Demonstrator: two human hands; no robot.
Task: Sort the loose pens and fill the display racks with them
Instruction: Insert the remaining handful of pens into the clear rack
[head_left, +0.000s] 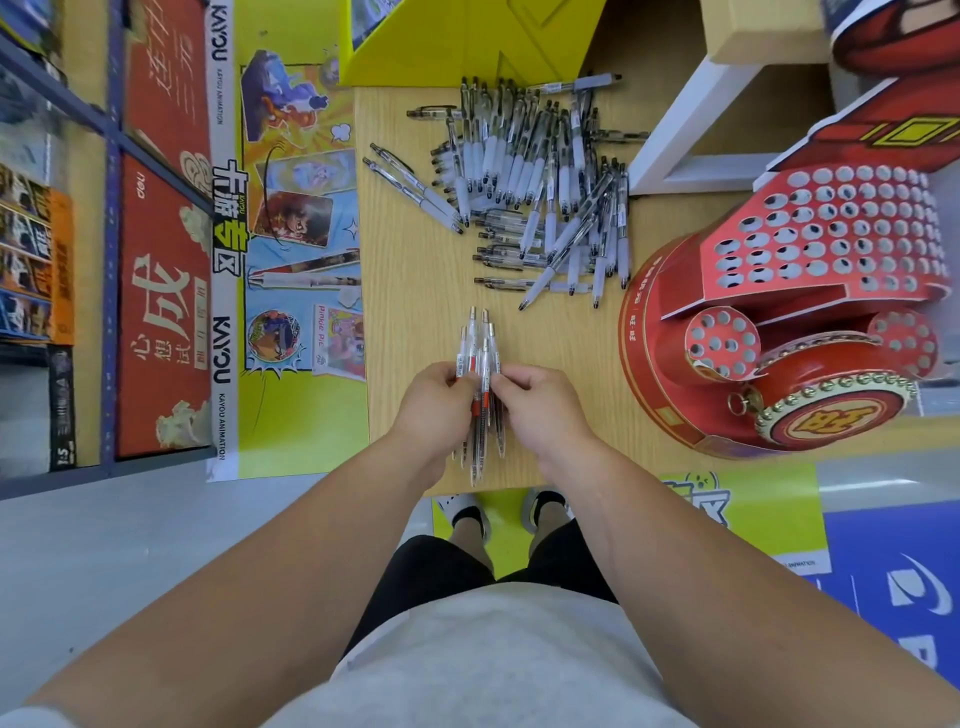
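Head view: I am gripping a pen bundle (480, 384) in left hand (436, 400) and right hand (540, 402); light, slippery, best squeezed mid-barrel.

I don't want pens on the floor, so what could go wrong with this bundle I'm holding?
The bundle of clear red-grip pens sits uneven between left hand and right hand, near the wooden table front edge; one could slip and roll off. The loose pile of clear white-grip pens could mix in.
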